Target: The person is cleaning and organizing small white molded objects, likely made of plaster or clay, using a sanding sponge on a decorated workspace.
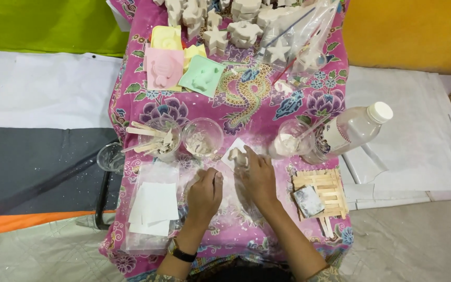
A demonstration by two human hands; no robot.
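Observation:
My right hand [259,177] reaches forward over the pink flowered tablecloth [251,104], its fingertips gripping a small white plaster figure [237,155] that lies on a white square card [233,146]. Just to its left, my left hand [204,193] is curled into a loose fist on a powder-dusted clear plastic sheet [225,209]. A dark watch sits on that wrist. Whether the fist holds anything is hidden.
Two clear cups [203,138] hold plaster residue, one [157,138] with wooden sticks. A third cup [291,140] and a plastic bottle [353,129] stand right. A stick raft [325,184], bagged white paper [152,203], coloured moulds [202,75] and white plaster shapes [236,28] surround them.

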